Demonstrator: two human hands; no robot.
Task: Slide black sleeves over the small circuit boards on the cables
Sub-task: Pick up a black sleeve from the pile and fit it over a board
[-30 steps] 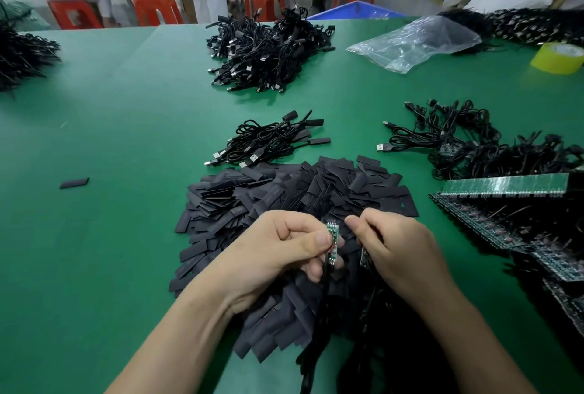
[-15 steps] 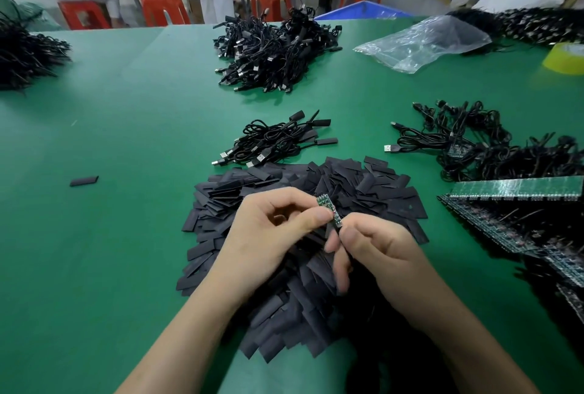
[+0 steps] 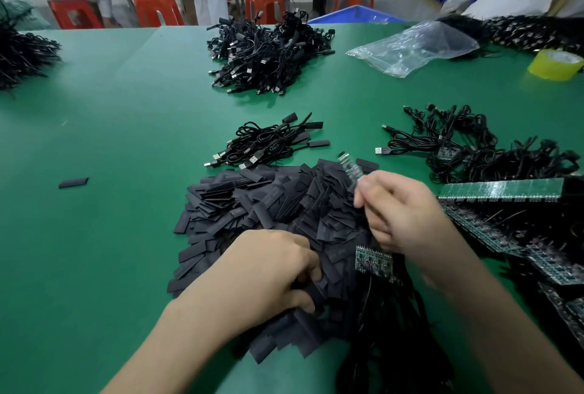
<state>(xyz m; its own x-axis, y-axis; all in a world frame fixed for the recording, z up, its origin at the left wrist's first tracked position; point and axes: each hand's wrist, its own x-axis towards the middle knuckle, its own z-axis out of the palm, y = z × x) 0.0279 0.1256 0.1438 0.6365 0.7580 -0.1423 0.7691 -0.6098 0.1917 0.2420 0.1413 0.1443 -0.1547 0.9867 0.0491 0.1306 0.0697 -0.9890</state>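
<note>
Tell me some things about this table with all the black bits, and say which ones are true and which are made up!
1. The right hand holds a small circuit board that points up. True.
2. The left hand is lifted high above the table. False: its fingers are down in the pile of black sleeves.
3. The table is red. False: it is green.
4. A yellow tape roll sits at the far right. True.
5. One lone sleeve lies left of the pile. True.
</note>
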